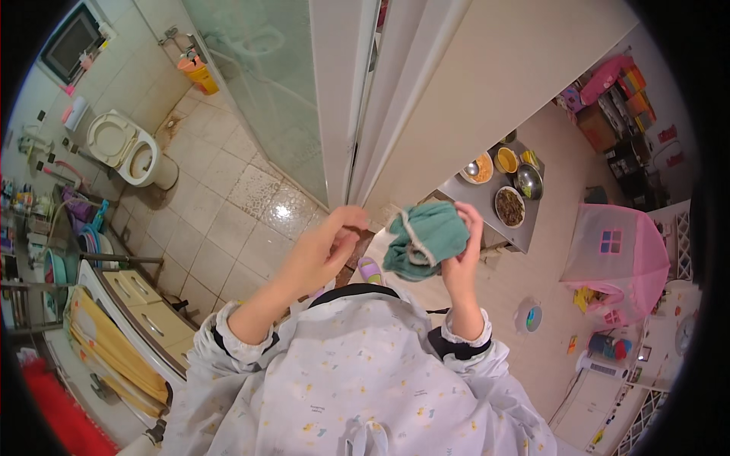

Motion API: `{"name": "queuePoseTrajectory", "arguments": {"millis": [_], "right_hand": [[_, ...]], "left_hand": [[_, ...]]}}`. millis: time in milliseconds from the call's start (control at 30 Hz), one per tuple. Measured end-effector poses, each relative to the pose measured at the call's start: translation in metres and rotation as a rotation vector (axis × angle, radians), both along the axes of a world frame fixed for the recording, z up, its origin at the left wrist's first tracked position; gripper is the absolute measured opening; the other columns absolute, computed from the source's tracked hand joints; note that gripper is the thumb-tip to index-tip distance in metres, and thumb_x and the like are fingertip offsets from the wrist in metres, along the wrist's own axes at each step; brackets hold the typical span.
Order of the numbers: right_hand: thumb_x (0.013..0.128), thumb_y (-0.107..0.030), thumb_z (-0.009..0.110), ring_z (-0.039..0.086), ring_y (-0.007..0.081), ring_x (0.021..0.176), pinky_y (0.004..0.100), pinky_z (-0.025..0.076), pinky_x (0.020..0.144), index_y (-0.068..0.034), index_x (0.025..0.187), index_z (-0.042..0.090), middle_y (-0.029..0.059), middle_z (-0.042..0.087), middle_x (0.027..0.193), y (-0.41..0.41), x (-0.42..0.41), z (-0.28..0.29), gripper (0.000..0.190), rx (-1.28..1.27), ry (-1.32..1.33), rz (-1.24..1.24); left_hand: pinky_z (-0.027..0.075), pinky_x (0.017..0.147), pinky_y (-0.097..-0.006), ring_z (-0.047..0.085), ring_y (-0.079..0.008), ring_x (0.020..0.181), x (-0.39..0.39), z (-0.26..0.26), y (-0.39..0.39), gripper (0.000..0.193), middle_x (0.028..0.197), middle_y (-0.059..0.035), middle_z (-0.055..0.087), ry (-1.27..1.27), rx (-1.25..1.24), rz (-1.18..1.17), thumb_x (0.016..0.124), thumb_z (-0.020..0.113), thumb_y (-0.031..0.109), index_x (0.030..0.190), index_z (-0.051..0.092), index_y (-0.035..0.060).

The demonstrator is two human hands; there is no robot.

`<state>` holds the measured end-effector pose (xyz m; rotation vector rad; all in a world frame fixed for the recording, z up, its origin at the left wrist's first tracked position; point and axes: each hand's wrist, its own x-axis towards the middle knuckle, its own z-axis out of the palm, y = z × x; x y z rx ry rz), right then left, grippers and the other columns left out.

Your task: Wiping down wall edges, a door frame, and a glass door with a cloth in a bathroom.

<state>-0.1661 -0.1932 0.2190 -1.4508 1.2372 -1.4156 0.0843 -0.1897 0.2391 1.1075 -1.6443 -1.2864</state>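
A bunched green cloth (430, 239) with a pale fuzzy edge is held in my right hand (465, 245), the fingers bent round its right side. To its left, my left hand (328, 245) is raised with curled fingers, apart from the cloth; nothing shows in it. A pale patterned smock (353, 365) with elasticated cuffs covers my body and arms. Below the hands, a purple slipper (372, 270) shows on the floor by the doorway.
A bathroom with a toilet (140, 159), a glass partition (268, 74) and a cabinet (148, 313) lies to the left. Beyond a white wall panel (456, 85), a metal table (522, 233) holds several bowls of food. A pink play tent (621, 256) stands far right, near a small bucket (530, 316) on the floor.
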Motion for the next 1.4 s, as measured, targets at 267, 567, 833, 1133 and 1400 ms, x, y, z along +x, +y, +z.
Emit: {"name": "queuePoseTrajectory", "arguments": {"millis": [267, 567, 833, 1133, 1400], "right_hand": [[0.066, -0.001, 0.064, 0.055, 0.032, 0.092, 0.0328, 0.045, 0.083, -0.001, 0.102, 0.056, 0.0155, 0.054, 0.097, -0.074, -0.001, 0.071, 0.037, -0.526, 0.506, -0.33], [0.07, -0.012, 0.068, 0.061, 0.037, 0.084, 0.0435, 0.049, 0.071, -0.005, 0.093, 0.064, 0.0145, 0.063, 0.096, -0.159, 0.049, 0.207, 0.024, -0.695, 0.858, -0.751], [0.069, -0.019, 0.073, 0.064, 0.0339, 0.077, 0.0421, 0.052, 0.063, -0.01, 0.094, 0.062, 0.0078, 0.063, 0.095, -0.181, 0.059, 0.124, 0.029, -0.614, 0.987, -0.721], [0.068, -0.019, 0.07, 0.064, 0.0336, 0.08, 0.044, 0.051, 0.066, -0.009, 0.089, 0.06, 0.0093, 0.063, 0.093, -0.183, 0.047, 0.08, 0.025, -0.529, 0.882, -0.595], [0.071, -0.007, 0.063, 0.061, 0.0395, 0.086, 0.0472, 0.048, 0.078, 0.001, 0.085, 0.065, 0.022, 0.064, 0.091, -0.18, 0.053, 0.211, 0.017, -0.756, 0.936, -0.763]], "left_hand": [[0.052, 0.075, -0.0286, 0.065, -0.0182, 0.085, -0.026, 0.063, -0.013, 0.037, 0.103, -0.0101, 0.066, -0.022, -0.272, -0.045, 0.09, 0.056, 0.003, 0.126, 0.053, 0.0055], [0.043, 0.051, -0.027, 0.056, -0.0152, 0.056, -0.03, 0.134, -0.019, 0.029, 0.071, -0.0043, 0.06, -0.036, -0.55, -0.392, 0.083, 0.072, 0.031, 0.088, 0.064, 0.0038], [0.043, 0.049, -0.026, 0.056, -0.0164, 0.054, -0.028, 0.15, -0.018, 0.043, 0.068, -0.0038, 0.059, -0.001, -0.653, -0.463, 0.084, 0.067, 0.046, 0.081, 0.063, 0.003], [0.044, 0.051, -0.0286, 0.058, -0.0192, 0.06, -0.029, 0.159, -0.007, 0.053, 0.074, -0.0077, 0.06, 0.082, -1.055, -0.607, 0.072, 0.075, 0.051, 0.087, 0.063, 0.0014], [0.041, 0.045, -0.0249, 0.056, -0.0166, 0.054, -0.029, 0.165, 0.007, 0.06, 0.068, -0.005, 0.057, 0.192, -0.914, -0.531, 0.099, 0.035, 0.05, 0.075, 0.064, 0.0032]]}}
